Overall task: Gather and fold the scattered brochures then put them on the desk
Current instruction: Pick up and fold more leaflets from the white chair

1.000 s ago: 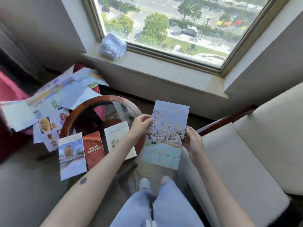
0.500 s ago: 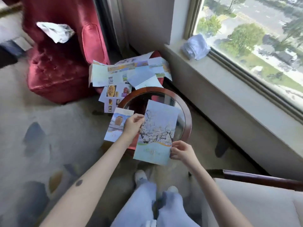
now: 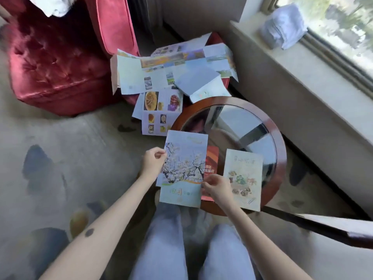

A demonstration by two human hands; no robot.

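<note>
I hold a folded pale-blue brochure with a blossoming tree (image 3: 184,168) over the near left edge of the round glass table (image 3: 279,158). My left hand (image 3: 152,163) pinches its left edge. My right hand (image 3: 217,187) grips its lower right edge. Beside it on the glass lie a red folded brochure (image 3: 212,163) and a cream one with food drawings (image 3: 243,178). Several unfolded brochures (image 3: 171,73) are spread over a low red seat beyond the table, with a food-photo sheet (image 3: 159,112) hanging toward the floor.
A red tufted armchair (image 3: 54,63) stands at the upper left with white cloth on it. A window sill (image 3: 314,63) runs along the right, with a folded pale cloth (image 3: 283,27) on it. Patterned carpet (image 3: 60,158) covers the floor. A dark wooden chair arm (image 3: 314,227) is at lower right.
The view has swung left and down toward the table. Both hands have carried the tree brochure down onto the table's left edge, over a blue brochure that lay there.
</note>
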